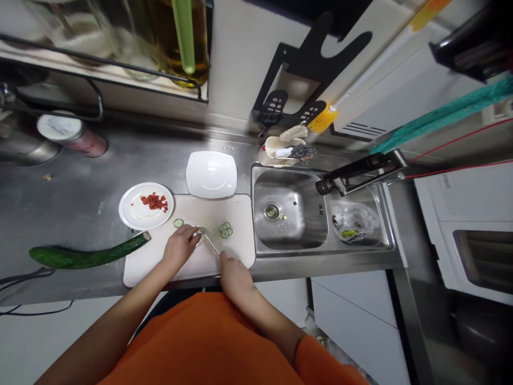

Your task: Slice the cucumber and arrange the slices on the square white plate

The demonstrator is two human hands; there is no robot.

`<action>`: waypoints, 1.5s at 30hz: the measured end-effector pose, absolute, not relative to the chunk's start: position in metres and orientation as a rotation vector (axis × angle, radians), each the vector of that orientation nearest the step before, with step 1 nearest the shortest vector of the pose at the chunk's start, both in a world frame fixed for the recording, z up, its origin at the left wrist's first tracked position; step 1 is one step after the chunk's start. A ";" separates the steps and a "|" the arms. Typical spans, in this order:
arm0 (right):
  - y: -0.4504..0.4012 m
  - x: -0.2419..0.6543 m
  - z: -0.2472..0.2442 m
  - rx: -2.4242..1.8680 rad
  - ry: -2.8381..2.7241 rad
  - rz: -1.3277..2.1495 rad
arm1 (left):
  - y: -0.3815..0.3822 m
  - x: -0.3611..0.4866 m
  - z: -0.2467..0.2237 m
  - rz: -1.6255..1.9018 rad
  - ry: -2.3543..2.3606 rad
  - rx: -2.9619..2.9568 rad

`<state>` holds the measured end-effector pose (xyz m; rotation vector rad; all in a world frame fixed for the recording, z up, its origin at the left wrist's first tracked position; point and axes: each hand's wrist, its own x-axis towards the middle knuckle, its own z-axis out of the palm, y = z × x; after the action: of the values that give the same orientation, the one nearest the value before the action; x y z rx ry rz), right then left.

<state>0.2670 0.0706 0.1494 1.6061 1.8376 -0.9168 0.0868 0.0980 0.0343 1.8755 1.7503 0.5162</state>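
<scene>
My right hand [234, 272] is closed round the handle of a knife [211, 244], whose thin blade points up and left over the white cutting board [236, 256]. At the blade's tip my left hand [181, 247] pinches a cucumber slice [201, 230] between its fingertips. Another cucumber slice [178, 223] lies on the board just above my left hand. To the right sits a small cluster of cucumber slices [225, 230], overlapping each other. A long dark green cucumber [88, 256] with a cut end rests on the counter at left, its cut end at the board's edge.
Behind the board are a white square plate [211, 174] and a round plate [130, 214] bearing chopped red pieces [155, 201]. The steel sink [290, 238] on the right has a faucet [360, 174] and a plastic bag [355, 222]. A canister [74, 133] stands at the back left.
</scene>
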 end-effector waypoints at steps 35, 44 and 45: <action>0.061 0.295 0.161 1.578 1.772 -0.979 | 0.118 0.055 0.073 0.225 2.188 1.656; 0.054 0.298 0.159 1.579 1.776 -0.934 | 0.153 0.118 0.074 0.244 1.381 1.935; 0.053 0.299 0.158 1.580 1.783 -0.935 | 0.158 0.127 0.073 0.171 1.340 1.962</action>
<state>0.2988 0.0529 0.1580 1.5796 1.7834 -0.9350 0.1266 0.1579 0.0733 1.9615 1.3404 0.1708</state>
